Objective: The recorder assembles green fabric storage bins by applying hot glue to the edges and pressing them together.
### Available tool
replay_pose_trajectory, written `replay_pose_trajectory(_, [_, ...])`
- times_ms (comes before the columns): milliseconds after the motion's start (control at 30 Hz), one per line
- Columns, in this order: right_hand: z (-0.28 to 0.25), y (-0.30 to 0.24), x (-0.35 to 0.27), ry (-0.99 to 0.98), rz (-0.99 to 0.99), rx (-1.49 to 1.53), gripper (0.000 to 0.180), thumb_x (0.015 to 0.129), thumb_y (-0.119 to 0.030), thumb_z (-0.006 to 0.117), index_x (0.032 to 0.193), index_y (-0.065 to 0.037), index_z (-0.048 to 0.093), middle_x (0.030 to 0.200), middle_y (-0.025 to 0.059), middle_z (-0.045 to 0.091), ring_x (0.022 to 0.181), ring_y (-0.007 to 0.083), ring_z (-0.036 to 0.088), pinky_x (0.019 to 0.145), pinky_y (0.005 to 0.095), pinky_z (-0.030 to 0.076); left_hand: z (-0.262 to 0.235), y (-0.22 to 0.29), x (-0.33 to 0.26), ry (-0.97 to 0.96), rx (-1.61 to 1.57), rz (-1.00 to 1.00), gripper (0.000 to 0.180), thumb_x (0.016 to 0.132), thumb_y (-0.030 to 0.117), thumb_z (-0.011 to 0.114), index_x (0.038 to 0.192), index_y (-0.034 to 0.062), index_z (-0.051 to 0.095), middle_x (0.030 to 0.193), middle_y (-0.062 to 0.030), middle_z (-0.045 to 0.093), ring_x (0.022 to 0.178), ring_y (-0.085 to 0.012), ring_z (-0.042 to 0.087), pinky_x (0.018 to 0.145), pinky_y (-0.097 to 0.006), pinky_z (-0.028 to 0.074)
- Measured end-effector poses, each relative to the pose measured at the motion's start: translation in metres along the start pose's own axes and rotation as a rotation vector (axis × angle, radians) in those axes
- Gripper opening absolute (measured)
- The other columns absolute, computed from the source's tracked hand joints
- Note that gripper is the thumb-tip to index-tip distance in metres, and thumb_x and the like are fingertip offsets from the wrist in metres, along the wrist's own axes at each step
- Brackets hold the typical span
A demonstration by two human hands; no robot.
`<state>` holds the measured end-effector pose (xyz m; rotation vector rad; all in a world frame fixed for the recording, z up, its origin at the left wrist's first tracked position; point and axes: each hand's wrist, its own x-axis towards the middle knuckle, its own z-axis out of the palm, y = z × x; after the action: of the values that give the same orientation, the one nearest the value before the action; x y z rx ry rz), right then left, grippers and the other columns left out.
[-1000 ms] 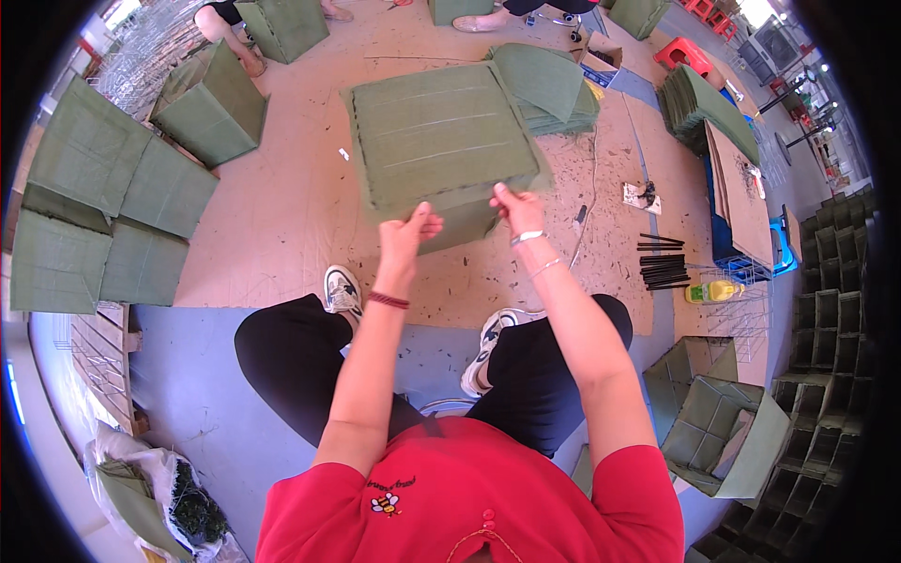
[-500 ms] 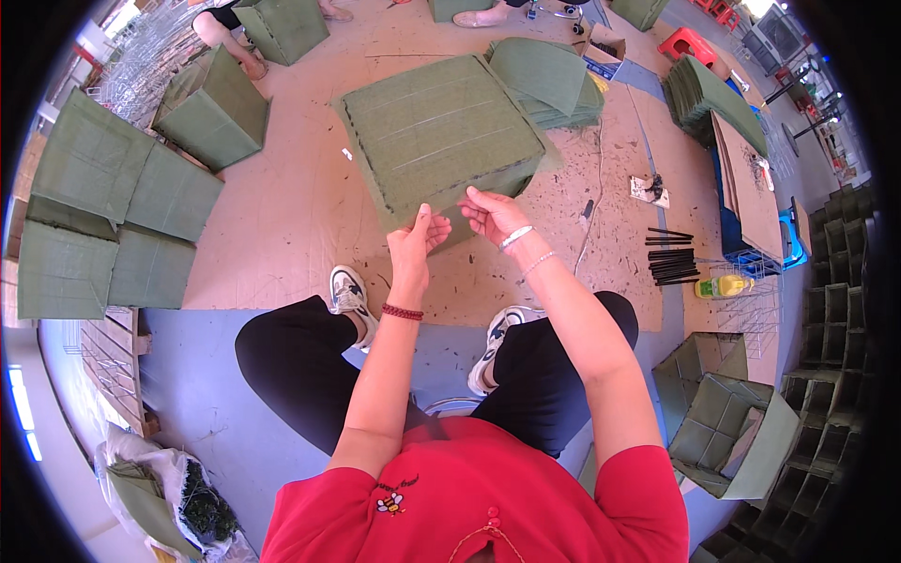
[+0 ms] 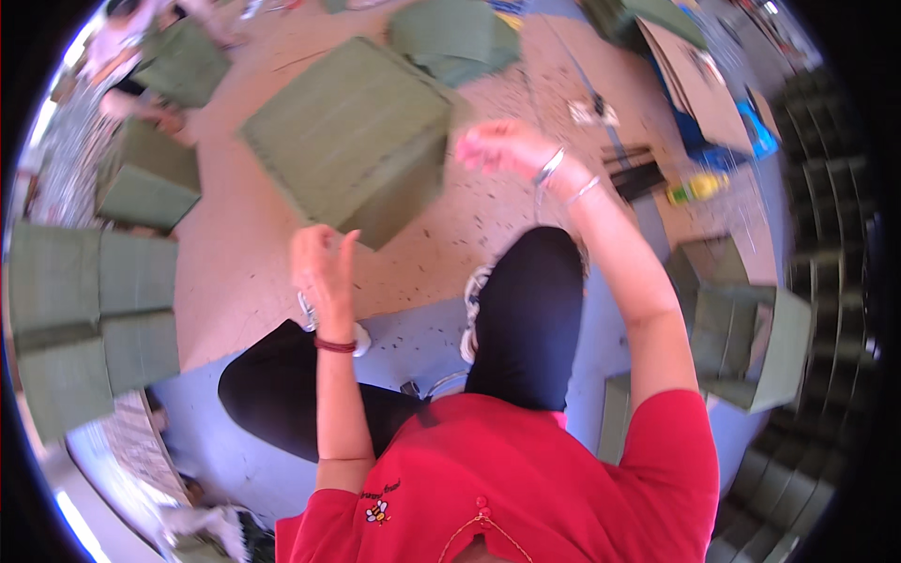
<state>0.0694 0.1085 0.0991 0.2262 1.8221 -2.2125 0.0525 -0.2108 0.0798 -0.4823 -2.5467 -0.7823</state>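
Observation:
A large green box [image 3: 347,131] stands tilted on the tan floor in front of me, one corner pointing toward my legs. My left hand [image 3: 321,265] is raised just left of that near corner, fingers apart, holding nothing; a dark red band is on its wrist. My right hand [image 3: 497,145] is blurred beside the box's right corner, with bracelets on the wrist. Whether it touches the box is unclear. My black-trousered legs and white shoes are spread below the box.
Flattened green boxes [image 3: 94,319] lie at the left, with more boxes [image 3: 150,178] behind them. Open green boxes [image 3: 741,328] sit at my right beside stacked dark trays [image 3: 835,235]. A yellow bottle [image 3: 694,188], black sticks [image 3: 633,169] and a cardboard sheet [image 3: 704,84] lie far right. Another person [image 3: 122,47] is at the upper left.
Both hands held the near edge of the green box lying flat. Now the box is tipped up on a corner, my hands have come apart, and the view has swung closer.

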Motion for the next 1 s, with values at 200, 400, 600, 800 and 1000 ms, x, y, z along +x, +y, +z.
replay_pose_trajectory(200, [-0.184, 0.213, -0.123, 0.799, 0.06, 0.483, 0.017, 0.085, -0.023, 0.057, 0.087, -0.007, 0.061, 0.083, 0.0038, 0.064, 0.072, 0.0143, 0.06, 0.062, 0.0265, 0.048, 0.007, 0.005, 0.011, -0.041, 0.276, 0.269, 0.031, 0.066, 0.004, 0.068, 0.096, 0.0048, 0.059, 0.086, -0.0097, 0.055, 0.082, -0.0277, 0.053, 0.071, -0.037, 0.044])
replay_pose_trajectory(400, [-0.093, 0.454, -0.153, 1.363, 0.714, 0.474, 0.036, 0.068, -0.037, 0.074, 0.083, -0.011, 0.053, 0.06, 0.004, 0.054, 0.047, 0.0186, 0.053, 0.042, 0.0363, 0.046, -0.014, -0.004, 0.031, -0.104, 0.304, 0.329, 0.015, 0.07, 0.002, 0.063, 0.085, 0.0039, 0.061, 0.079, -0.0094, 0.056, 0.076, -0.0269, 0.053, 0.067, -0.036, 0.044])
replay_pose_trajectory(600, [-0.131, 0.533, -0.146, 1.594, 0.848, -0.333, 0.049, 0.063, -0.027, 0.076, 0.1, -0.005, 0.051, 0.084, 0.009, 0.058, 0.067, 0.0218, 0.058, 0.055, 0.0389, 0.051, -0.013, 0.009, 0.049, -0.232, 0.222, 0.422, 0.007, 0.071, 0.006, 0.065, 0.075, 0.0045, 0.059, 0.072, -0.0075, 0.055, 0.07, -0.0251, 0.054, 0.06, -0.035, 0.045])
replay_pose_trajectory(800, [-0.139, 0.483, -0.148, 1.272, 0.157, 0.799, 0.04, 0.064, -0.009, 0.066, 0.101, -0.004, 0.052, 0.084, 0.0081, 0.059, 0.064, 0.0244, 0.059, 0.055, 0.0373, 0.052, -0.02, 0.0, 0.052, -0.248, 0.278, 0.452, 0.006, 0.073, 0.011, 0.063, 0.074, 0.0071, 0.058, 0.071, -0.0057, 0.053, 0.071, -0.0232, 0.054, 0.06, -0.034, 0.045])
replay_pose_trajectory(1000, [-0.082, 0.303, -0.176, 0.998, -0.239, 0.436, 0.049, 0.066, 0.005, 0.064, 0.112, 0.0, 0.047, 0.092, 0.0093, 0.059, 0.074, 0.0204, 0.061, 0.064, 0.031, 0.052, -0.018, -0.007, 0.064, -0.334, 0.127, 0.288, 0.006, 0.075, 0.013, 0.061, 0.075, 0.0069, 0.061, 0.069, -0.007, 0.055, 0.071, -0.0248, 0.056, 0.061, -0.035, 0.045])
